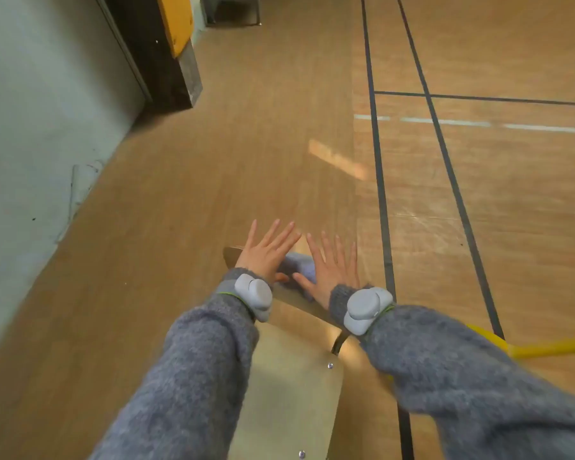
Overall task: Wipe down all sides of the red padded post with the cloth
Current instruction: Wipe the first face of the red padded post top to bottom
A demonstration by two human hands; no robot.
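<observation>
My left hand (267, 251) and my right hand (332, 267) are both spread flat, fingers straight, side by side above a wooden chair. A bluish-grey cloth (298, 263) lies on the chair seat (299, 302) between and partly under the two hands. My thumbs point toward the cloth; whether they touch it is unclear. Neither hand grips anything. No red padded post is in view. Grey woolly sleeves and a grey wrist device cover each forearm.
The chair's wooden backrest (289, 386) stands just below my arms. A grey wall (40, 134) runs along the left, with a dark pillar bearing yellow-orange padding (176, 21). A yellow bar (545, 348) lies at the right. Gym floor with black lines (380, 194) stretches ahead.
</observation>
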